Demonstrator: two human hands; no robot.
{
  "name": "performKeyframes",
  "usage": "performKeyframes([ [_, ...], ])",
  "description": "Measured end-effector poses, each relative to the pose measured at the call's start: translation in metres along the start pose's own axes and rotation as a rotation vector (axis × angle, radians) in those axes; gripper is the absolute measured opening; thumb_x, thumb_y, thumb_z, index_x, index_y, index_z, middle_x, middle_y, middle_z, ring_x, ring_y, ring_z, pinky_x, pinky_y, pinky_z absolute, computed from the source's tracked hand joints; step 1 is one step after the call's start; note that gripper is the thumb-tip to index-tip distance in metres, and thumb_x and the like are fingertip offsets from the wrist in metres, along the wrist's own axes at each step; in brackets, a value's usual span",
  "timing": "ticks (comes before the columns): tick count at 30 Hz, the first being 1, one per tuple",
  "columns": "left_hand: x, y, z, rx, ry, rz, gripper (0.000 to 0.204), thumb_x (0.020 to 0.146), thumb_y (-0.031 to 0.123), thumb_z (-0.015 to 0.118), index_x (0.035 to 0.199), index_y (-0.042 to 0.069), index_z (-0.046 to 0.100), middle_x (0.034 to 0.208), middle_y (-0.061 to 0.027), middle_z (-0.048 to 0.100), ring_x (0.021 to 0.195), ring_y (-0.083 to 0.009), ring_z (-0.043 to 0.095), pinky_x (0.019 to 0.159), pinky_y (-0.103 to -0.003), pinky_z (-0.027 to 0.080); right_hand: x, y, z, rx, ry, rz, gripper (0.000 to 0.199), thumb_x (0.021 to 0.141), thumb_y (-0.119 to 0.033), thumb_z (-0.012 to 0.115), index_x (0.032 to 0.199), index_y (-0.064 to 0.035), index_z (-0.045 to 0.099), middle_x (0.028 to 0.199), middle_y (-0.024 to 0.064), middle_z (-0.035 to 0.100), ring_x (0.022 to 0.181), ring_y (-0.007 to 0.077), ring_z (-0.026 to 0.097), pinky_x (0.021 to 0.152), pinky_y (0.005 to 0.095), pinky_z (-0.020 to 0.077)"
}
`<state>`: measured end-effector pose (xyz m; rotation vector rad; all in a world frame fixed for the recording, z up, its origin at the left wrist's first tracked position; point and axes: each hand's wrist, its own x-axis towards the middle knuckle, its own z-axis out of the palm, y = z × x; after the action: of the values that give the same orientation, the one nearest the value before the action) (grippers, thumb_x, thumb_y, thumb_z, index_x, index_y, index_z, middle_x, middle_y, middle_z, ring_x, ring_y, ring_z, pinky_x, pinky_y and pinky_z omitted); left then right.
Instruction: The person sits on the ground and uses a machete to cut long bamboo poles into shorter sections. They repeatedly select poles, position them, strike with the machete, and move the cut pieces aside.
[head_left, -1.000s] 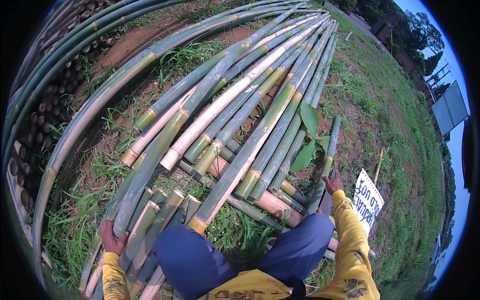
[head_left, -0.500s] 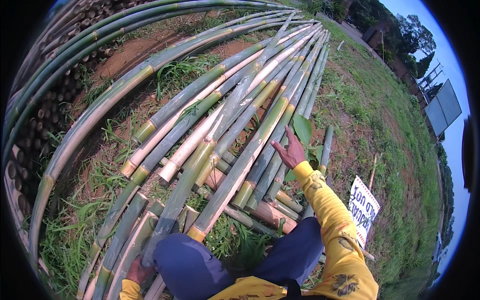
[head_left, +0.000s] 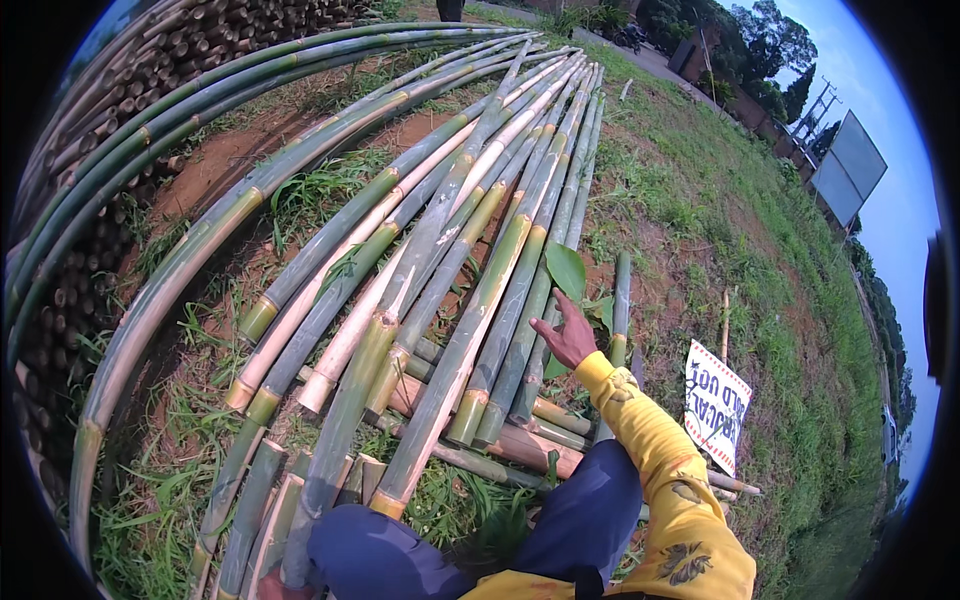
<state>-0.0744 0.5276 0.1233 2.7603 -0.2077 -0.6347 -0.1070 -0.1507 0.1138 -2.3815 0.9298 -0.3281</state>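
My right hand is held out open, fingers apart, just right of the bamboo bundle and beside a broad green leaf. It holds nothing. At the lower edge my left hand is mostly cut off. It is closed around the near end of a long green bamboo pole, left of my knee. That pole lies slanted over several other bamboo poles, which fan out near me and draw together far off. Shorter bamboo pieces lie crosswise beneath them.
Stacked cut bamboo fills the far left. Long poles bend past on the left. A white sign with a red-striped border leans on the right, by a thin stick. Grass covers the slope; a large board stands beyond.
The view has shifted, so the bamboo sits lower and further left. My left hand has slipped mostly out at the lower edge. My right hand stays open near the leaf.
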Motion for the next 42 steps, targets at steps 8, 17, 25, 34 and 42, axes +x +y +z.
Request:
performKeyframes([
  [8,-0.032,-0.001,-0.024,0.423,0.414,-0.125,0.063,0.065,0.031,0.084,0.123,0.010,0.068,0.108,-0.0192,0.072,0.103,-0.0389,0.067,0.091,-0.050,0.052,0.020,-0.095,0.040,0.252,-0.078,-0.143,0.086,0.091,-0.052,0.065,0.151,0.0020,0.036,0.144,0.0306,0.049,0.130,0.0422,0.053,0.110,0.0459,0.0420],
  [17,0.003,0.017,0.015,0.257,0.065,-0.111,0.065,0.066,0.029,0.083,0.122,0.004,0.064,0.101,-0.0223,0.071,0.098,-0.0412,0.068,0.088,-0.050,0.052,0.009,-0.086,0.049,0.258,-0.046,-0.194,0.084,0.092,-0.048,0.068,0.154,-0.0018,0.035,0.136,0.0299,0.056,0.099,0.0329,0.072,0.087,0.0397,0.0573],
  [25,0.002,0.013,0.023,0.218,0.027,-0.115,0.066,0.066,0.027,0.082,0.122,-0.001,0.061,0.095,-0.0251,0.071,0.095,-0.0433,0.068,0.086,-0.050,0.053,-0.003,-0.073,0.047,0.308,-0.079,-0.142,0.082,0.092,-0.047,0.068,0.151,0.0006,0.038,0.138,0.0300,0.055,0.119,0.0381,0.062,0.101,0.0440,0.0489],
  [34,-0.001,-0.017,0.030,0.313,0.223,-0.097,0.070,0.065,0.023,0.082,0.124,-0.004,0.055,0.091,-0.0296,0.069,0.092,-0.0486,0.066,0.083,-0.054,0.051,-0.010,-0.062,0.054,0.327,-0.109,-0.161,0.081,0.093,-0.050,0.065,0.150,0.0014,0.039,0.140,0.0305,0.053,0.126,0.0429,0.055,0.107,0.0470,0.0437],
  [42,0.040,-0.060,0.000,0.490,0.385,-0.021,0.079,0.059,0.021,0.087,0.126,0.005,0.049,0.105,-0.0220,0.065,0.092,-0.0452,0.064,0.082,-0.054,0.049,-0.015,-0.046,0.040,0.316,-0.133,-0.131,0.081,0.093,-0.050,0.065,0.149,0.0016,0.039,0.138,0.0303,0.054,0.117,0.0423,0.061,0.100,0.0466,0.0488],
])
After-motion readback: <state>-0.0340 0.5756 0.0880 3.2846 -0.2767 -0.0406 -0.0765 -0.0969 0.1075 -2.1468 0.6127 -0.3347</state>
